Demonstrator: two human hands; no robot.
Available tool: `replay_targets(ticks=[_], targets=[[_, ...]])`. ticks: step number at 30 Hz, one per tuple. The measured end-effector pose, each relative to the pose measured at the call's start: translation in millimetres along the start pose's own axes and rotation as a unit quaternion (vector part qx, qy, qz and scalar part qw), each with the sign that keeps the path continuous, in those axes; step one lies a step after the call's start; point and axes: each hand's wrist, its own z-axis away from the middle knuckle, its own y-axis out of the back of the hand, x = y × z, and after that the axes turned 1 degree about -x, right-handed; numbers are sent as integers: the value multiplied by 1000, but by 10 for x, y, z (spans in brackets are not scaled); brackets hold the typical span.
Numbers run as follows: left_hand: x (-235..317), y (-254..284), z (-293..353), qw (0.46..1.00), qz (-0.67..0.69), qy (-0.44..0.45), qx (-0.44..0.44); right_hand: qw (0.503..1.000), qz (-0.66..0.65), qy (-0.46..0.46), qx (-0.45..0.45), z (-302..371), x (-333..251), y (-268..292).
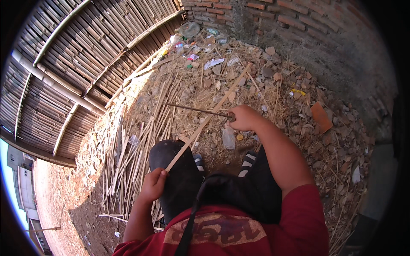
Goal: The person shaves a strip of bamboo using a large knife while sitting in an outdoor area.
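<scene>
My left hand (153, 184) is closed on the near end of a long, flat bamboo strip (187, 146), beside my left knee. The strip slants away to the upper right over the rubble. My right hand (244, 118) grips the handle of a long knife (188, 107). Its thin, dark blade looks edge-on and points left, crossing the strip about midway; whether they touch I cannot tell. To the left of my legs lies a loose pile of pale bamboo strips (124, 170).
A bamboo slat fence (106, 47) rises at the left and a brick wall (294, 21) at the back and right. The ground holds broken stones, straw, plastic litter (213, 63) and an orange tile piece (321, 118). A clear plastic bag (228, 137) lies before my feet.
</scene>
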Motion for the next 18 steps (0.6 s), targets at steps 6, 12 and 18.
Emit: replay_targets(ticks=[6, 12, 18], targets=[[-36, -19, 11, 1000, 3, -3, 4, 998, 41, -26, -30, 47, -177, 109], [-214, -9, 9, 999, 46, -5, -16, 996, 53, 40, -67, 50, -106, 148], [-149, -1, -7, 997, 74, 3, -20, 1000, 8, 0, 17, 107, -123, 215]])
